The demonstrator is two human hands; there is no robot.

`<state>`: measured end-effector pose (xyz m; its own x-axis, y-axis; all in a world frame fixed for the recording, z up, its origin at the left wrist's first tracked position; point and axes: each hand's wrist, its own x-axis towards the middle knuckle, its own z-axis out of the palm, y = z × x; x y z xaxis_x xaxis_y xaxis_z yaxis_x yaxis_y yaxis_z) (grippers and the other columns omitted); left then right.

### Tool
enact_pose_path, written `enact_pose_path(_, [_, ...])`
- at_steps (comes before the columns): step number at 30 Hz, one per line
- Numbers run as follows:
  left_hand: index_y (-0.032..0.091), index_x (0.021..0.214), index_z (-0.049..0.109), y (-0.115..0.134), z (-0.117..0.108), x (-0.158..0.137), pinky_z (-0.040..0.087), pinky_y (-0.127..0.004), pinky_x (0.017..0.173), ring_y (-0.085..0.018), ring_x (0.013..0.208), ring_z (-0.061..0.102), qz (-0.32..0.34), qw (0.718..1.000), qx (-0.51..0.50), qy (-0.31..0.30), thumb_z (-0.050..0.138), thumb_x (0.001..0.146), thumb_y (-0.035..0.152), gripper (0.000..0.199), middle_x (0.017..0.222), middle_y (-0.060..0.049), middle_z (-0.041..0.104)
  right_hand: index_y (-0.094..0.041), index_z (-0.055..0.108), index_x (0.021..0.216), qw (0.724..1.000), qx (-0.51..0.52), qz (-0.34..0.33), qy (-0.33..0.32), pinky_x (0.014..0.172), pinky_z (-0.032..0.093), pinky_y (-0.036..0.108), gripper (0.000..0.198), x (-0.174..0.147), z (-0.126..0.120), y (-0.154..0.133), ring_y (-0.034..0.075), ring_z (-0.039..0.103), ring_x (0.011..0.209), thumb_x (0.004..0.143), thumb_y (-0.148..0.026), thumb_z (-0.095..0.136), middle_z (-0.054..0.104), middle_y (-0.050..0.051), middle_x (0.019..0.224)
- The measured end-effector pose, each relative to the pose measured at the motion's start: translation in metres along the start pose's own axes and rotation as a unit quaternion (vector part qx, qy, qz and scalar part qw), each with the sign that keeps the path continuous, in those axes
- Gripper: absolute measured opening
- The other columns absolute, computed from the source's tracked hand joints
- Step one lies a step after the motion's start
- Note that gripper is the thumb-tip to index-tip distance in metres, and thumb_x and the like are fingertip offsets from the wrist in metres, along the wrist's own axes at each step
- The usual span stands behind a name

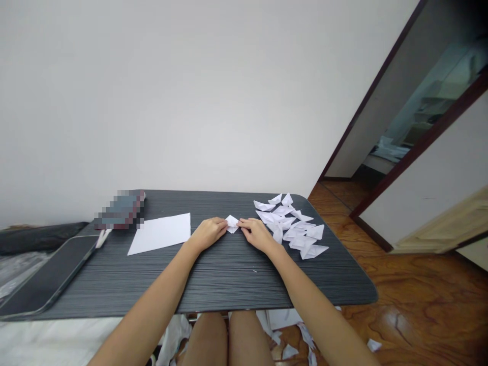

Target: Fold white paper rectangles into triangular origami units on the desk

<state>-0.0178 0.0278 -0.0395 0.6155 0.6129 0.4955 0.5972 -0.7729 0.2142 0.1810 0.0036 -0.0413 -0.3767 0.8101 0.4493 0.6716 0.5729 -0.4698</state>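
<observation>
White sheet left of centre on our dark surface, our left hand pinching the folded paper just below mid-frame, our right hand pinching its right corner, and we've paper boats clustered right of centre

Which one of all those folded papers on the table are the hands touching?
The small folded paper between the left hand and the right hand. Both hands meet its edges; the other folded papers lie grouped to the right.
</observation>
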Motion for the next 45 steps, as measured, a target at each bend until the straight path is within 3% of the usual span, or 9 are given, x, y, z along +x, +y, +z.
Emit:
enact_pose_path(4, [0.018,0.089,0.061,0.001,-0.003,0.000,0.045,-0.026,0.073,-0.015,0.079,0.059,-0.008,1.000,0.001,-0.005,0.042,0.081,0.024,0.021,0.084,-0.006,0.063,-0.018,0.063,0.093,0.997,0.056,0.043,0.037,0.078,0.044,0.028,0.022,0.001,0.001,0.004,0.015,0.057,0.083,0.074,-0.022,0.054,0.063,0.006,0.089])
enact_pose_path(7, [0.018,0.090,0.061,0.002,-0.004,0.000,0.045,-0.025,0.072,-0.015,0.078,0.059,-0.020,1.000,-0.017,0.002,0.043,0.080,0.023,0.021,0.084,-0.006,0.064,-0.017,0.063,0.089,0.996,0.060,0.051,0.049,0.070,0.045,0.027,0.018,0.004,0.003,0.007,0.014,0.055,0.074,0.073,-0.019,0.055,0.062,0.005,0.083])
enact_pose_path(12, [0.018,0.089,0.061,0.002,-0.004,0.000,0.045,-0.025,0.073,-0.015,0.078,0.060,-0.036,0.999,-0.034,0.000,0.044,0.079,0.022,0.020,0.083,-0.005,0.064,-0.015,0.061,0.074,0.999,-0.004,0.003,0.043,0.072,0.042,0.028,0.012,0.006,0.002,0.004,0.015,0.049,0.077,0.076,-0.015,0.049,0.058,0.006,0.079])
enact_pose_path(19, [0.017,0.087,0.062,0.000,-0.004,-0.002,0.043,-0.026,0.079,-0.015,0.086,0.057,-0.031,0.998,-0.053,-0.017,0.043,0.079,0.019,0.020,0.095,-0.006,0.062,-0.015,0.057,0.074,0.995,-0.093,-0.022,0.003,0.074,0.038,0.032,0.011,0.003,-0.004,-0.009,0.018,0.046,0.082,0.078,-0.016,0.047,0.055,0.007,0.083])
enact_pose_path(24, [0.015,0.080,0.061,0.001,-0.006,0.000,0.043,-0.025,0.075,-0.013,0.080,0.055,-0.027,0.997,-0.074,0.001,0.043,0.079,0.018,0.018,0.090,-0.006,0.058,-0.017,0.058,0.083,0.999,-0.001,-0.005,0.041,0.075,0.039,0.031,0.012,0.006,0.003,-0.005,0.017,0.047,0.084,0.074,-0.023,0.055,0.055,0.006,0.086])
enact_pose_path(29, [0.015,0.075,0.059,0.001,-0.005,0.002,0.042,-0.024,0.072,-0.012,0.077,0.052,-0.020,0.996,-0.084,0.000,0.044,0.078,0.018,0.015,0.087,-0.005,0.054,-0.017,0.059,0.073,0.997,0.070,0.024,0.032,0.066,0.040,0.026,0.010,0.012,0.007,0.001,0.013,0.049,0.071,0.077,-0.019,0.051,0.056,0.003,0.076])
enact_pose_path(38, [0.015,0.077,0.059,-0.004,-0.001,0.001,0.041,-0.029,0.075,-0.015,0.080,0.049,-0.035,0.997,-0.065,0.006,0.043,0.079,0.019,0.017,0.082,-0.006,0.055,-0.017,0.058,0.078,0.997,0.053,-0.043,0.024,0.071,0.038,0.027,0.014,0.008,0.003,-0.002,0.015,0.048,0.077,0.080,-0.016,0.044,0.056,0.004,0.078])
enact_pose_path(45, [0.015,0.072,0.060,-0.001,-0.002,0.002,0.040,-0.030,0.073,-0.016,0.077,0.047,-0.083,0.995,-0.060,0.010,0.046,0.077,0.018,0.015,0.076,-0.004,0.055,-0.015,0.059,0.068,0.997,0.064,0.036,0.020,0.061,0.037,0.023,0.014,0.013,0.006,-0.001,0.011,0.047,0.062,0.076,-0.019,0.049,0.055,0.002,0.068])
